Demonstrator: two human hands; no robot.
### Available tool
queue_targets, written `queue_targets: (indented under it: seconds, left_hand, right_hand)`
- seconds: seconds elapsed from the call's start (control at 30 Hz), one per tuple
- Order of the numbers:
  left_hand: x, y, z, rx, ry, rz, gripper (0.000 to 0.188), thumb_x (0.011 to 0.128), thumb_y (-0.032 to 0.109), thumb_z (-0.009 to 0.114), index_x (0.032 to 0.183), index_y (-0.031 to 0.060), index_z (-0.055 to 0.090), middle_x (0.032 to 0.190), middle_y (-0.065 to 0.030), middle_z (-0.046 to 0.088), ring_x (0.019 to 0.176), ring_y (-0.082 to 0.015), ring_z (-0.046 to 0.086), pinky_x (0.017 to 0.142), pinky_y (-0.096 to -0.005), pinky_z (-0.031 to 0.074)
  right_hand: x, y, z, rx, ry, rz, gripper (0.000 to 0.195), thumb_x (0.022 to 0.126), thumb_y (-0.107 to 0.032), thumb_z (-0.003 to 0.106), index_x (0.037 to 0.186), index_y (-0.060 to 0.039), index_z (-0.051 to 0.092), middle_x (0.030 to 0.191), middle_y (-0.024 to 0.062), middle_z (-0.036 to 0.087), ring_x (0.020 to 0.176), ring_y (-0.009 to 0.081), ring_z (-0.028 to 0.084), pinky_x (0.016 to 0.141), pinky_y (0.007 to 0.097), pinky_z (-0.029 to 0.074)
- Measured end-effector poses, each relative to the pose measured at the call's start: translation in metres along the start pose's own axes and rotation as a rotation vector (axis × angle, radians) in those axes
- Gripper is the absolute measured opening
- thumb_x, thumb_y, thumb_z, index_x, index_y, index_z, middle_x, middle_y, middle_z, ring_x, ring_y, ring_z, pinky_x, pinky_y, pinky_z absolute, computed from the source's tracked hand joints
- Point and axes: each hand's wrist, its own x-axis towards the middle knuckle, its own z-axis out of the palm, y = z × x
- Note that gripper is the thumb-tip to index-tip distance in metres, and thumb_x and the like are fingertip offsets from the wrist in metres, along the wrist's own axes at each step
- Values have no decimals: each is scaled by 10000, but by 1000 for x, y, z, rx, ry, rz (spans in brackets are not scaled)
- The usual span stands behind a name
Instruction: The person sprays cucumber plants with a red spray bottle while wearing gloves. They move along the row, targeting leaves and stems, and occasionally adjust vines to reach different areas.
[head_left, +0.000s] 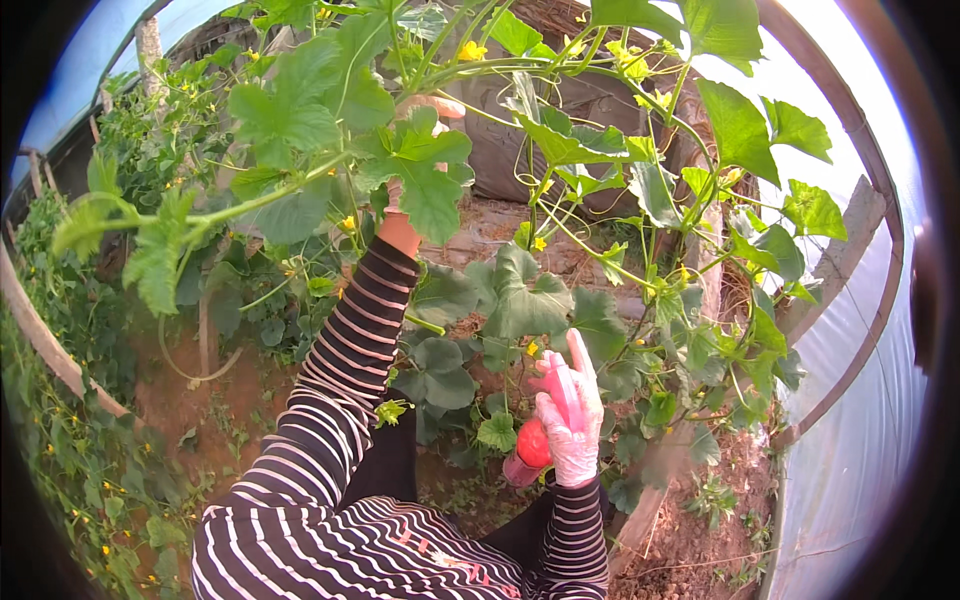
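Note:
My left hand (427, 120) is raised among the vine leaves near the top; a broad green leaf (427, 172) covers much of it, and its hold cannot be made out. In my right hand (574, 420), which wears a thin clear glove, is a pink and red hand spray bottle (534, 444), gripped near its pink top, at the lower right of centre. A long vine stem (480, 66) with tendrils and yellow flowers (472, 51) arches across the upper part of the view. Large leaves (525, 296) hang between my two hands.
Dense vines (67, 450) with small yellow flowers grow at the left. A curved frame pole (874, 330) and plastic sheeting (847, 472) stand at the right, near a slanting post (840, 255). Brown soil (180, 397) lies between the plants, and a wooden pole (52, 345) crosses at the left.

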Motion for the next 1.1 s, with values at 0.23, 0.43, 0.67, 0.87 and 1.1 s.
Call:
queue_targets:
  seconds: [0.23, 0.43, 0.67, 0.87, 1.1]
  left_hand:
    - [18, 7, -49, -495, -92, -369, 197, 844, 71, 468, 842, 13, 657, 803, -30, 641, 676, -41, 489, 643, -189, 400]
    - [34, 38, -51, -37, -230, -345, 220, 807, -7, 447, 810, 7, 666, 780, -40, 651, 605, -45, 482, 573, -183, 403]
    - [51, 49, -48, -79, -272, -313, 246, 809, -48, 435, 913, -39, 657, 939, -115, 684, 690, -75, 547, 582, -195, 436]
    - [21, -62, -83, -55, -652, -321, 414, 912, 246, 507, 1254, 12, 502, 1220, -122, 570, 962, -156, 594, 810, -290, 488]
    - [-29, -8, -30, -85, -781, -651, 451, 939, 214, 528, 1354, 71, 423, 994, 5, 599, 579, -30, 543, 537, -170, 430]
  right_hand:
    - [145, -48, 57, 93, -224, -271, 426, 717, 39, 578, 1141, 7, 558, 1473, 206, 250, 991, 260, 587, 798, 333, 489]
    - [273, -48, 112, -406, -340, -526, 445, 721, -149, 627, 1137, -19, 536, 1372, 257, 353, 1014, 353, 576, 897, 369, 466]
    - [242, -7, 97, -357, -515, -524, 340, 714, -102, 632, 1047, -43, 591, 1257, 124, 483, 1011, 287, 575, 865, 334, 485]
    - [203, -19, 43, -286, -379, -465, 346, 665, -25, 664, 1000, -53, 584, 1352, 118, 435, 981, 308, 596, 818, 350, 503]
    - [125, -14, 34, 26, -78, -223, 508, 681, 69, 572, 1175, -50, 575, 1361, 163, 444, 1102, 280, 561, 898, 323, 450]
